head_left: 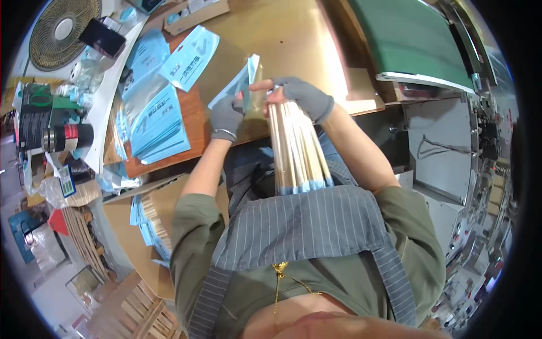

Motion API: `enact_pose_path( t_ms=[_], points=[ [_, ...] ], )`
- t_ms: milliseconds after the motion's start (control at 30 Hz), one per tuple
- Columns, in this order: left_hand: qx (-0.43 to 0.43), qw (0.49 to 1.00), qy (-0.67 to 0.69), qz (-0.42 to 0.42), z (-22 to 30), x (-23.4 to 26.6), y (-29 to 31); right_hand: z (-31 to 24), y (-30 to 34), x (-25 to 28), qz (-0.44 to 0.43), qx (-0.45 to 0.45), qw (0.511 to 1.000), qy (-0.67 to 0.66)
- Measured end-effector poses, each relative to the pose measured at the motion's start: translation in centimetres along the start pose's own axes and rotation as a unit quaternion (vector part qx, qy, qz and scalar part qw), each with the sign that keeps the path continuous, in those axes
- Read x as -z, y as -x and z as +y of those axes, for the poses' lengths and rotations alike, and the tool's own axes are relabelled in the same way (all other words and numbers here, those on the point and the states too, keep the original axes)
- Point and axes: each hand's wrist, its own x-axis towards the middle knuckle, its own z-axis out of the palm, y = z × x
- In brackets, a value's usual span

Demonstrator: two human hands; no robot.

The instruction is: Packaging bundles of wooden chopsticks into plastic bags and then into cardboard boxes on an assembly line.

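Note:
My right hand (305, 99), in a grey fingerless glove, is closed around the upper end of a bundle of pale wooden chopsticks (296, 147). The bundle hangs toward my apron, its lower ends blue. My left hand (227, 117), gloved the same way, grips a blue and clear plastic bag (237, 85) by its near end. Its thumb side shows, while several fingertips are hidden. The right index finger stretches toward the bag's edge. Left of my left hand, a fanned stack of blue printed bags (161, 127) lies on the table, with another blue bag (191, 59) beyond it.
The brown tabletop (288, 34) runs away in front of me. At the left, a white shelf edge (116, 96) borders a dark flask (68, 137), a phone (102, 38) and a fan (64, 28). Below left, a carton (127, 226) holds filled packs. A green surface (406, 39) stands right.

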Motion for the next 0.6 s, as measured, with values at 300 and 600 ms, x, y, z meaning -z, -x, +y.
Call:
enact_pose_path(
  t_ms=[300, 600],
  points=[
    [-0.113, 0.988, -0.029, 0.101, 6.6, -0.2, 2.7, 5.8, -2.2, 3.4, 0.136, -0.064, 0.988, 0.026],
    [-0.262, 0.959, 0.053, 0.095, 8.3, 3.0, 7.5, 5.8, 2.9, -1.0, 0.148, -0.032, 0.929, -0.339]
  ],
)
